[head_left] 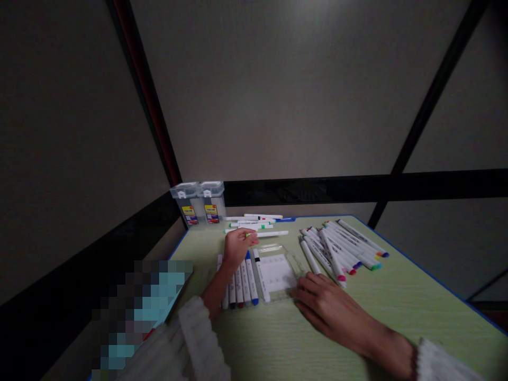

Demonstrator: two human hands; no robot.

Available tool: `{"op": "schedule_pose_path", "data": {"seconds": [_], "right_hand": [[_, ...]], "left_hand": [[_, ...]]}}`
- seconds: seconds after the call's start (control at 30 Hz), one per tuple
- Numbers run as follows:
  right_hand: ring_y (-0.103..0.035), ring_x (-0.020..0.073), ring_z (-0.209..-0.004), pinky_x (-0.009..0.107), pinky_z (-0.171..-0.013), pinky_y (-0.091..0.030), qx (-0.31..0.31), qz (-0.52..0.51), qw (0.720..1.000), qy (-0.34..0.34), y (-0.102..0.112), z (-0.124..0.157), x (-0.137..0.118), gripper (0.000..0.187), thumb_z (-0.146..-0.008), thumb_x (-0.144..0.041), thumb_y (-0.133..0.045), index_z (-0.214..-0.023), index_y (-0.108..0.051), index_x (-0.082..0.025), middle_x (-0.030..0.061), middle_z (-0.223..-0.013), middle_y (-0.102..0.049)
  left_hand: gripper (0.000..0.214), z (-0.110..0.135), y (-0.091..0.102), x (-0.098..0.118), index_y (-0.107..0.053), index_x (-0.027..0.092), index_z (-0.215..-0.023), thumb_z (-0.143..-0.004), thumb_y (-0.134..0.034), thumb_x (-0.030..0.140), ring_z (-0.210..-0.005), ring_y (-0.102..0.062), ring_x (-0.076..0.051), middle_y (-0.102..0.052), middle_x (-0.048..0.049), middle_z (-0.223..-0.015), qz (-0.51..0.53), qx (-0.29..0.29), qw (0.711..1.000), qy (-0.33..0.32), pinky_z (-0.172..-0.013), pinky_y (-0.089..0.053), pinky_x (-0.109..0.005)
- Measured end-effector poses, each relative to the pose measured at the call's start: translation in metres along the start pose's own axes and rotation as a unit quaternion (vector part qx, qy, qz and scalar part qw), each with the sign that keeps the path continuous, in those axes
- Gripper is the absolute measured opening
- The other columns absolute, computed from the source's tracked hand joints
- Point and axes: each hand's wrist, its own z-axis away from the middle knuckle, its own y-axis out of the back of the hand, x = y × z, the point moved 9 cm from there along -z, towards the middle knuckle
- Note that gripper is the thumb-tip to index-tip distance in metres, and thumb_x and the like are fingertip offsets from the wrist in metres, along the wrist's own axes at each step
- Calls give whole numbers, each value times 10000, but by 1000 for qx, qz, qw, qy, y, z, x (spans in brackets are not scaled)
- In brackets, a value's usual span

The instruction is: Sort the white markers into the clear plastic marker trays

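Observation:
My left hand point(237, 246) pinches a white marker point(275, 233) with a green end. The marker lies nearly level, pointing right, above the far part of the table. Below it is a clear plastic case point(283, 297), laid open, with a white paper insert. A row of white markers point(239, 288) with dark, red-brown and blue ends sits at its left, partly hidden by my left hand and wrist. One marker with a black band point(262, 278) lies beside the insert. My right hand point(323, 304) has its curled fingers at the case's near right corner, gripping the edge.
A loose pile of white markers point(341, 246) with coloured ends lies at the right. More markers point(254, 221) lie along the back edge. Two clear lidded boxes point(212, 203) stand at the back left corner. A pixelated object point(159, 301) is at the left edge.

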Motion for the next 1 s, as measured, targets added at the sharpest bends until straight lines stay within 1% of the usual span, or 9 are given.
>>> {"op": "schedule_pose_path", "data": {"seconds": [0.1,0.2,0.4,0.6,0.83,1.0], "right_hand": [[-493,194,-790,353,-727,-397,0,2,1000,-2,-1,0,1,191,-864,-169,-396,-900,-583,-184,46,-788,-549],[-490,197,-792,356,-722,-397,-7,3,1000,-6,-3,0,2,174,-857,-166,-407,-882,-578,-185,44,-808,-552],[-490,199,-804,357,-727,-397,-15,-7,1000,-15,-6,0,4,183,-857,-160,-405,-920,-576,-186,51,-822,-548],[-494,198,-803,362,-732,-405,-13,-10,1000,-13,-6,0,3,190,-859,-163,-397,-912,-578,-185,50,-818,-553],[-516,198,-805,357,-732,-423,15,-31,999,-13,-2,2,4,206,-859,-182,-393,-981,-559,-169,70,-848,-562],[-519,208,-838,371,-760,-423,6,-34,999,-17,-5,2,5,220,-849,-169,-408,-1026,-540,-163,78,-896,-563]], "left_hand": [[220,1,-4,-2,-577,115,-658,-572,-698,278,-512,-619,-133,-635,-16,-533,41,-15,999,28,-523,-494,-231],[280,3,-8,-3,-528,129,-642,-572,-700,338,-517,-619,-126,-642,-17,-547,73,-29,996,51,-527,-484,-229],[352,7,-14,-3,-468,145,-633,-566,-697,405,-488,-595,-105,-631,-3,-531,111,-60,989,73,-508,-451,-211],[346,10,-20,-1,-461,147,-630,-593,-669,421,-421,-542,-77,-602,14,-500,112,-88,987,80,-456,-402,-185],[331,14,-31,2,-467,147,-616,-611,-636,432,-350,-471,-51,-549,34,-451,100,-126,983,86,-378,-325,-163],[330,14,-32,5,-458,154,-593,-632,-601,448,-319,-406,-33,-503,56,-417,89,-131,984,80,-343,-275,-155]]}}
